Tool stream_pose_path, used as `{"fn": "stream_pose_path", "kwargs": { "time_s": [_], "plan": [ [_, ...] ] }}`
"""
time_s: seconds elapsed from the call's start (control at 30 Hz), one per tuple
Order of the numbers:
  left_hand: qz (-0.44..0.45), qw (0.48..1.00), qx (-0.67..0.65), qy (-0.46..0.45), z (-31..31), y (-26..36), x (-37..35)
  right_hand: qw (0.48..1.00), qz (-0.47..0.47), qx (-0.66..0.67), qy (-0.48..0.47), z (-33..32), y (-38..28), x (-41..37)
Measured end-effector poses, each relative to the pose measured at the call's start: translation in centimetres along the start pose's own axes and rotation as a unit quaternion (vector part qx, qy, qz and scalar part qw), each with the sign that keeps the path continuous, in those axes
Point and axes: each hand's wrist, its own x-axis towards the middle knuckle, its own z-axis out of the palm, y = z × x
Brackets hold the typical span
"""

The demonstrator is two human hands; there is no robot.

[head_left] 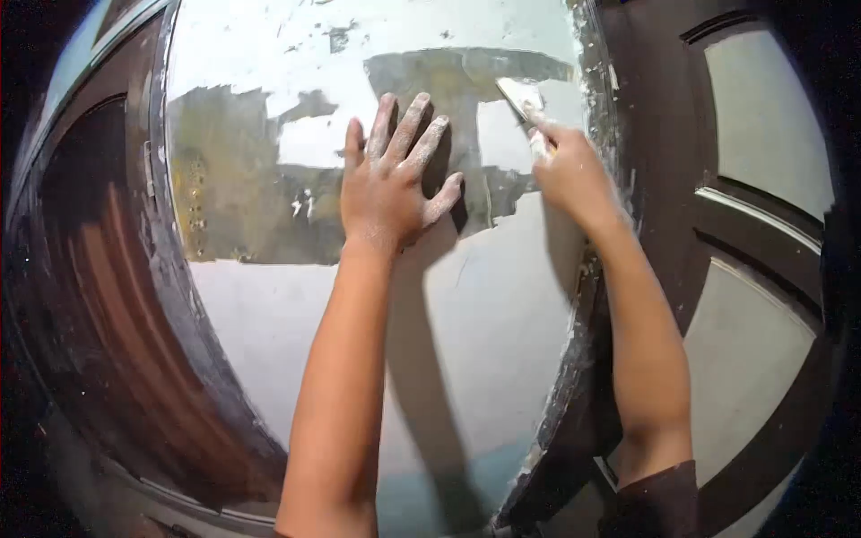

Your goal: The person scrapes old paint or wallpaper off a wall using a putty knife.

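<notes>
My left hand lies flat against the wall, fingers spread and dusted with white. In my right hand is a putty knife, its blade against the wall near the right edge and most of its handle hidden by my fingers. White putty clings to the fingers near the blade. Around both hands the wall has a bare grey-green patch with ragged edges, partly covered with white areas. Above and below that patch the surface is pale.
On the left stands a dark brown wooden door in a paint-smeared frame. A dark door with pale panels is at the right. The wall's right edge is rough and chipped.
</notes>
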Motion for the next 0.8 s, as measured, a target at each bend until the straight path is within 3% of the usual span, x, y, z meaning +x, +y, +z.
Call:
{"fn": "stream_pose_path", "kwargs": {
  "time_s": [0.07, 0.1, 0.27, 0.33, 0.37, 0.47, 0.53, 0.67, 0.73, 0.8],
  "plan": [
    [0.002, 1.0, -0.011, 0.011, -0.1, -0.1, 0.2, 0.996, -0.073, -0.004, 0.046, 0.6, 0.8, -0.1],
    [0.003, 1.0, -0.016, 0.019, 0.1, -0.1, 0.1, 0.997, 0.046, -0.042, -0.049, -1.6, -2.4, -1.4],
    [0.002, 1.0, 0.004, 0.013, 0.3, 0.0, 0.2, 0.998, 0.037, -0.041, -0.018, -1.2, -1.4, -0.4],
    [0.005, 1.0, 0.003, 0.016, 0.3, -0.2, 0.2, 1.0, -0.009, -0.021, 0.005, -1.0, -2.1, -0.5],
    [0.004, 1.0, 0.008, 0.009, 0.3, -0.1, 0.1, 0.998, 0.048, -0.038, -0.03, -1.6, -2.5, -1.4],
    [-0.001, 1.0, 0.01, 0.008, 0.0, -0.2, 0.1, 0.997, 0.059, -0.043, -0.04, -1.4, -1.9, -3.1],
    [-0.002, 1.0, 0.004, -0.006, -0.1, -0.1, 0.2, 1.0, -0.009, -0.022, 0.0, -0.5, -0.9, -2.4],
    [-0.001, 1.0, 0.011, -0.006, 0.1, 0.0, 0.2, 0.996, 0.058, -0.046, -0.039, -1.9, -2.6, -2.6],
    [-0.001, 1.0, -0.016, 0.001, -0.2, -0.1, 0.1, 0.999, -0.017, -0.029, 0.014, -0.8, -0.6, -3.2],
    [0.0, 1.0, 0.001, -0.002, -0.2, 0.0, 0.1, 0.998, 0.024, -0.066, -0.006, -0.7, 0.1, -3.3]
  ]
}}
